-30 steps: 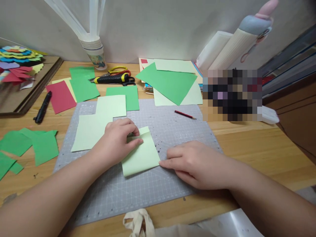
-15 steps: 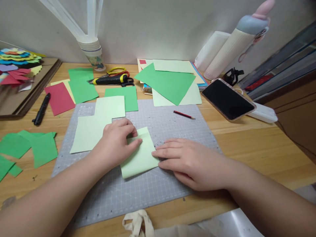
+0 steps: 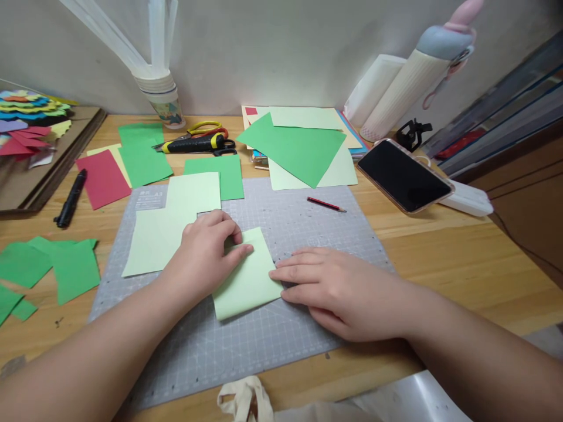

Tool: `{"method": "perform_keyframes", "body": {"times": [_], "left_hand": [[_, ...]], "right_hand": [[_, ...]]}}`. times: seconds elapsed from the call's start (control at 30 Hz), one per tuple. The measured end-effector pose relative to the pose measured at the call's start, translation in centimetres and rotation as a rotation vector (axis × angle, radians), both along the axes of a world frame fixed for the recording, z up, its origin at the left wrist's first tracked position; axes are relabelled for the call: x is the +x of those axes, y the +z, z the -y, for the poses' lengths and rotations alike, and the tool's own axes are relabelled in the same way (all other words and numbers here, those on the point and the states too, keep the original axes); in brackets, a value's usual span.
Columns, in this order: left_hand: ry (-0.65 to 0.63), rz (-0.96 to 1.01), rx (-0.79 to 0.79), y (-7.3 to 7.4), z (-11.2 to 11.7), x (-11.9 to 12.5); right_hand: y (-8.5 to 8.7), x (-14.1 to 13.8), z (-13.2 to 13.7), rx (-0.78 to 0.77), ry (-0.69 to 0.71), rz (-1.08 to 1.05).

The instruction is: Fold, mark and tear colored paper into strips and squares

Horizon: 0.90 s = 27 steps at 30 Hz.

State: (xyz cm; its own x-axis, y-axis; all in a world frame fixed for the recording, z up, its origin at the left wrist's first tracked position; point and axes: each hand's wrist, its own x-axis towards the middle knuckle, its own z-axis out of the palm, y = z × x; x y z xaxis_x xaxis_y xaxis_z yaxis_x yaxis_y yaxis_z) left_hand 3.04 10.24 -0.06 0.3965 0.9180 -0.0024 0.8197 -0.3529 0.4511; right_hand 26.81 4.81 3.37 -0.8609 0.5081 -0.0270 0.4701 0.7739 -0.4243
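A folded light green paper (image 3: 246,281) lies on the grey cutting mat (image 3: 272,328). My left hand (image 3: 206,249) rests on its upper left part, fingers curled and pressed down on the paper with the thumb lying across it. My right hand (image 3: 334,287) lies flat on the mat at the paper's right edge, fingers stretched out, the fingertips touching that edge. Both hands pin the paper to the mat.
More light green sheets (image 3: 171,220) lie on the mat's upper left. Green (image 3: 299,146) and red papers (image 3: 101,176), scissors and a yellow-black cutter (image 3: 197,140), a red pencil (image 3: 326,204), a black marker (image 3: 68,199), a phone (image 3: 402,174) and a cloth bag strap (image 3: 241,398) surround the mat.
My right hand slid left and up along the paper's right edge, from its lower right corner to mid-edge. The left hand stayed put. The view shifted slightly.
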Motion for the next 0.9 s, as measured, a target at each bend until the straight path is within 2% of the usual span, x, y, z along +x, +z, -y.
{"method": "perform_keyframes", "body": {"times": [0.9], "left_hand": [[-0.006, 0.025, 0.02, -0.22, -0.4, 0.03]], "right_hand": [[-0.07, 0.11, 0.13, 0.014, -0.004, -0.008]]}}
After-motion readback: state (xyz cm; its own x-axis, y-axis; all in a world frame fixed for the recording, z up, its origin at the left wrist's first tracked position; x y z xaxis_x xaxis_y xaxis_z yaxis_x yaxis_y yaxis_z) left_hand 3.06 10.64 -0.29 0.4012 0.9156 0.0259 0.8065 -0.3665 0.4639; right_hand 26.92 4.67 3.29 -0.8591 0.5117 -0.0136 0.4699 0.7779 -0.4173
